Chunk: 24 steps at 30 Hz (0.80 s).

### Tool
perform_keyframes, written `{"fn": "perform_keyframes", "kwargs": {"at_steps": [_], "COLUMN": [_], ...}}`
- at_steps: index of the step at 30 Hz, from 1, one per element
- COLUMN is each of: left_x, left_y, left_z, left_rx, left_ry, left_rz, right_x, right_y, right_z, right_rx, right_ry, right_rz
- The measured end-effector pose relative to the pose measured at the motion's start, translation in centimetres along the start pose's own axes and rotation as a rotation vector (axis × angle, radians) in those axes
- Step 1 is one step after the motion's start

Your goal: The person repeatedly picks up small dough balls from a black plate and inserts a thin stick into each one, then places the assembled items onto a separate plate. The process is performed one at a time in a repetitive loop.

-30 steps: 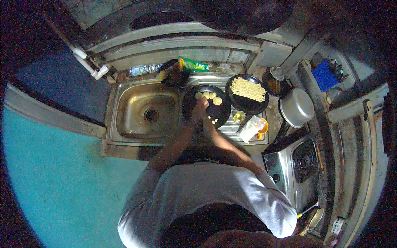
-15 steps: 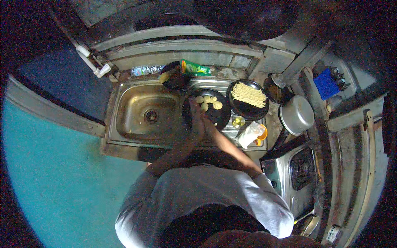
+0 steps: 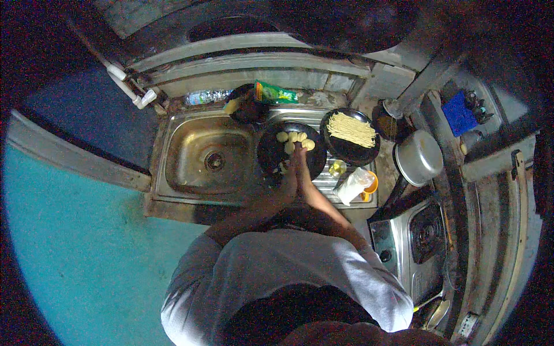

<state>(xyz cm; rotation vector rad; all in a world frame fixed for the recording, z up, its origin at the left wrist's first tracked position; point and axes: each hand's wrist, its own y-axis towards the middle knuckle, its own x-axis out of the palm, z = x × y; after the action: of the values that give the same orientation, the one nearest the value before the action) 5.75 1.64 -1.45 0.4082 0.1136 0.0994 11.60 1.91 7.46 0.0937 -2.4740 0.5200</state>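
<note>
My left hand (image 3: pixel 291 175) and my right hand (image 3: pixel 303 168) are pressed palm to palm, fingers straight and pointing away from me. Whatever lies between the palms, if anything, is hidden. Both are above a round black pan (image 3: pixel 269 153). Several pale, flattened dough rounds (image 3: pixel 289 148) lie in its far part, close to my fingertips. Small white bits show in the pan left of my hands. To the right, a second black dish (image 3: pixel 348 155) holds a bundle of pale noodles (image 3: pixel 351 130).
The metal sink basin (image 3: pixel 190 155) lies left. Behind stand a clear bottle (image 3: pixel 209 97), a dark bowl (image 3: pixel 248 109) and a green packet (image 3: pixel 276 93). On the right are a small glass (image 3: pixel 337 168), white bag (image 3: pixel 354 185), orange cup (image 3: pixel 373 183), metal pot (image 3: pixel 420 158) and stove (image 3: pixel 427 242).
My joined hands have moved right across the pan and now point more directly away from me. The view has shifted slightly. The dough rounds seem to stay in place.
</note>
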Motion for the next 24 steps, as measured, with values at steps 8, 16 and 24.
{"fn": "perform_keyframes", "kwargs": {"at_steps": [8,16,24], "left_x": [-2.2,-4.4,-6.1], "left_y": [0.8,2.2,3.5], "left_z": [5.7,5.3,8.8], "left_rx": [-0.096,-0.446,-0.345], "left_ry": [0.195,-0.225,0.242], "left_rz": [-0.281,-0.067,-0.114], "right_x": [-0.4,-2.3,-5.1], "right_y": [2.2,0.2,-0.7], "right_z": [-3.5,-3.5,-1.2], "right_rx": [-0.031,0.107,0.119], "right_ry": [0.13,-0.184,-0.343], "right_rz": [0.238,0.031,-0.082]}}
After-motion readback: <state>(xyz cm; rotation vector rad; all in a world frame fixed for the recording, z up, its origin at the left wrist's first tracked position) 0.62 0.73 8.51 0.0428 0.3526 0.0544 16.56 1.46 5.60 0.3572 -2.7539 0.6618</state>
